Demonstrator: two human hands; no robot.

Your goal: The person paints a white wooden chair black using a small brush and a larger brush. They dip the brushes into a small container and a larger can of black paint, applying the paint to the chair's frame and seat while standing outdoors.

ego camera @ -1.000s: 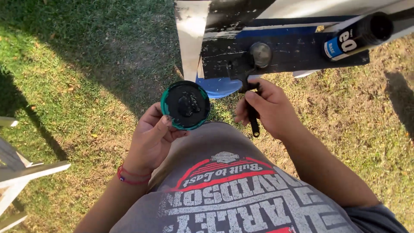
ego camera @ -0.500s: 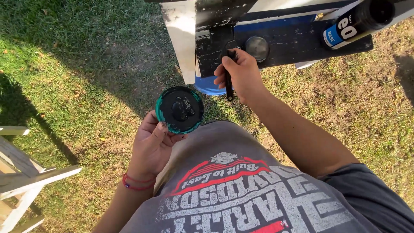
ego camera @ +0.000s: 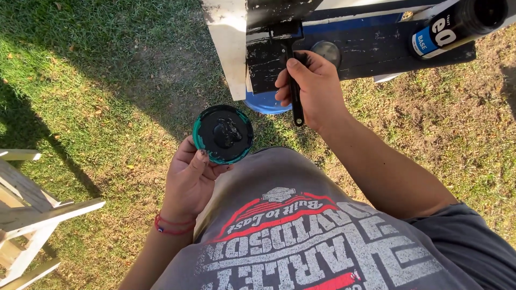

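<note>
A: Black paint everywhere; status on the hands?

B: right hand (ego camera: 314,88) closed around the black handle of a paintbrush (ego camera: 292,70); fingers fully wrapped, thumb up along the handle; bristle end pressed against the black-painted board (ego camera: 376,51) just above the knuckles; handle tip pokes out below the fist.

A: left?

B: left hand (ego camera: 191,180) half-curled, cupping a round teal lid (ego camera: 223,134) from below; thumb on the near rim, fingertips under the far side; lid face up, coated in black paint with a wet blob in the middle; lid sits above the left hand, down-left of the right fist, well apart from the brush.

A: anything else around?

B: paint can (ego camera: 457,24), dark with a blue and white label, lying on the board to the right of the right hand; round knob (ego camera: 325,52) on the board touching distance from the right fingers; white board end (ego camera: 231,43) left of the brush; blue round thing (ego camera: 263,103) on the grass between the two hands, mostly hidden; red cord bracelet (ego camera: 173,225) on the left wrist; white wooden frame (ego camera: 27,215) far left of the left hand.
</note>
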